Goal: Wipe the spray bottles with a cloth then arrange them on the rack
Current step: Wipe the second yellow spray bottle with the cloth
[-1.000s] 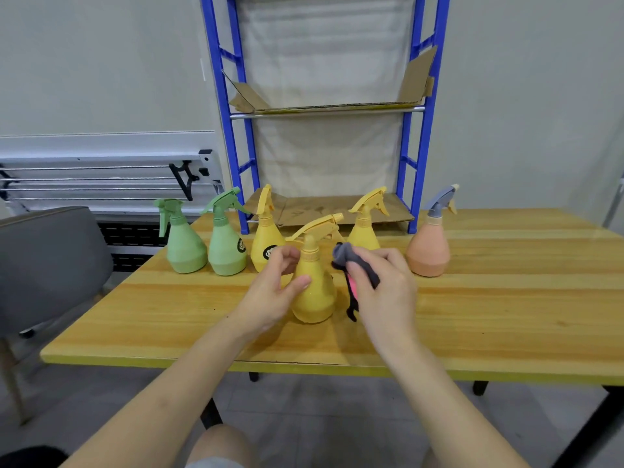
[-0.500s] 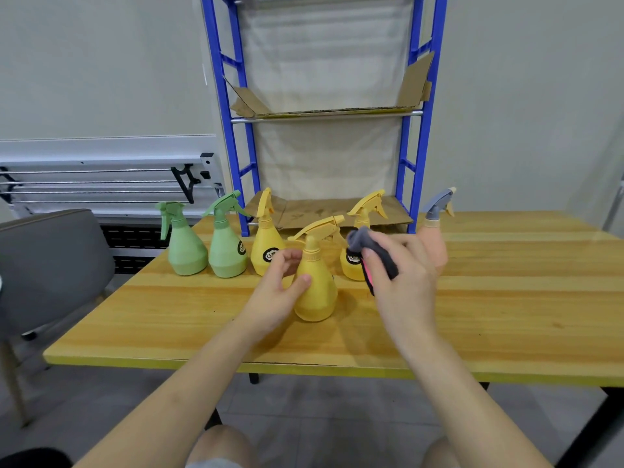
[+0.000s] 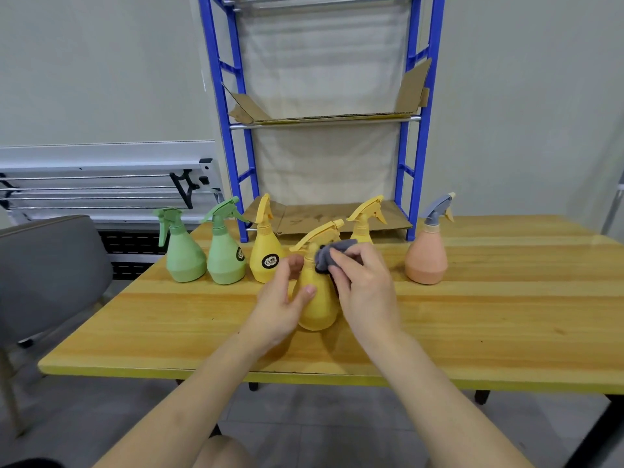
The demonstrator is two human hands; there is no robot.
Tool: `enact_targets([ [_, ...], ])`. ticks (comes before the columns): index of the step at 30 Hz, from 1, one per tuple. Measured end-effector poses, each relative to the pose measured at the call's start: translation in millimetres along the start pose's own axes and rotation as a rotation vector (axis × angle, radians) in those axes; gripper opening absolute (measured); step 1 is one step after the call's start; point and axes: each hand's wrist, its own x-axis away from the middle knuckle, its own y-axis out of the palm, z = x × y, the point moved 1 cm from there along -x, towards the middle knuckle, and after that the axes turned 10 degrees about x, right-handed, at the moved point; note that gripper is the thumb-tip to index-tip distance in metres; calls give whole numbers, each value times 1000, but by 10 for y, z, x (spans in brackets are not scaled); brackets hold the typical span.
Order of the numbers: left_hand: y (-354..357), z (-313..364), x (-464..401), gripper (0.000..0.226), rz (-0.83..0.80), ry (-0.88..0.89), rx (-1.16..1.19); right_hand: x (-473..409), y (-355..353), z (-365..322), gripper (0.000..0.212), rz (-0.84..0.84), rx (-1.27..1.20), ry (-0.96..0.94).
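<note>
My left hand (image 3: pixel 282 300) curls around the yellow bottle (image 3: pixel 317 298) on the table (image 3: pixel 472 315); my right hand (image 3: pixel 363 287) pinches the grey cloth (image 3: pixel 332 255) against its neck.

From my feed I see a round black label with a pale "Q" mark on the yellow spray bottle (image 3: pixel 266 251) standing third from the left on the worktop; the smaller lettering under the Q is too blurred for me to read. I also see a similar black round label on the right flank of the second green spray bottle (image 3: pixel 225 258), turned away, and I cannot make out its print.
</note>
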Motion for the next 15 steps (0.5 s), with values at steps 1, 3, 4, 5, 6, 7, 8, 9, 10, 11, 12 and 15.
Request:
enact_targets([
  [1,3,-8,3,54,2,4,-10,32,-11,36,26,-2,-2,14],
  [3,4,-14,4,57,15,14,-22,79,-55,98,25,15,-24,40],
  [4,7,-8,2,56,18,18,-27,86,-95,120,24,37,-38,55],
  [5,10,-8,1,53,18,19,-28,78,-144,137,24,69,-58,72],
  [6,8,-6,3,50,9,15,-30,49,-194,151,25,104,-86,96],
  [7,3,-14,2,48,-3,9,-28,0,-237,162,25,133,-112,122],
  [8,-5,-12,2,47,-18,4,-25,-70,-264,175,25,146,-129,148],
  [9,-13,-21,-3,48,-33,4,-16,-152,-275,183,25,140,-144,169],
  [10,-21,-17,-8,50,-50,5,-9,-229,-275,186,25,112,-160,180],
  [11,-30,-10,-15,52,-64,4,1,-288,-255,184,24,68,-175,181],
  [12,-39,3,-22,53,-76,0,9,-316,-229,172,23,20,-186,172],
  [15,-54,11,-30,50,-118,-8,20,-244,-165,149,20,-70,-198,176],
])
